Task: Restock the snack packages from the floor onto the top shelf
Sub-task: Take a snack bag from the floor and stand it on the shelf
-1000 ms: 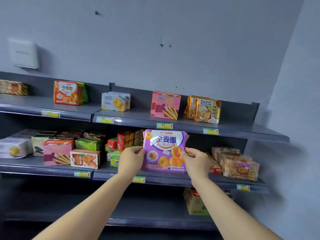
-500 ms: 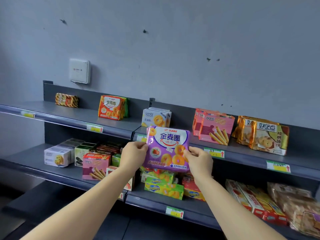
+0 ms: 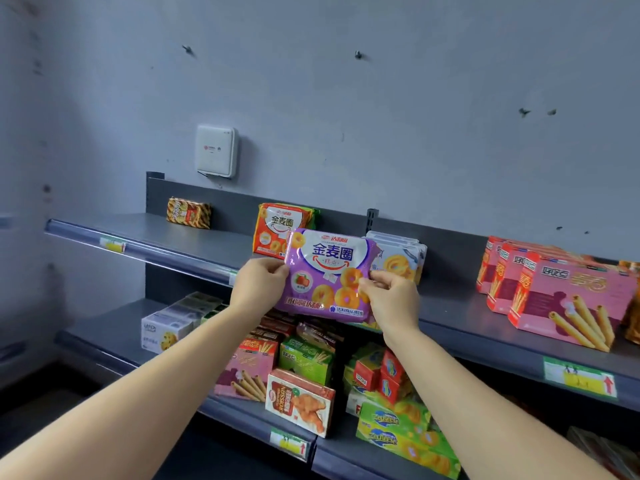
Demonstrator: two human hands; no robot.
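Observation:
I hold a purple snack package [image 3: 329, 271] printed with ring biscuits upright in front of the top shelf [image 3: 180, 233]. My left hand [image 3: 261, 284] pinches its left edge and my right hand [image 3: 391, 296] pinches its right edge. The package is level with the shelf's front rail and covers part of an orange package [image 3: 273, 225] of the same brand, which stands on the shelf behind it. The floor is out of view.
On the top shelf stand a small striped pack [image 3: 188, 213] at the left, a white biscuit box [image 3: 401, 258] and pink wafer-roll boxes [image 3: 568, 299] at the right. The shelf below [image 3: 104, 337] holds several boxes. A white wall unit [image 3: 216, 150] hangs above.
Both hands have raised the purple package from the middle shelf's level to the top shelf's front edge, and it now sits in front of the orange package. The view has swung left.

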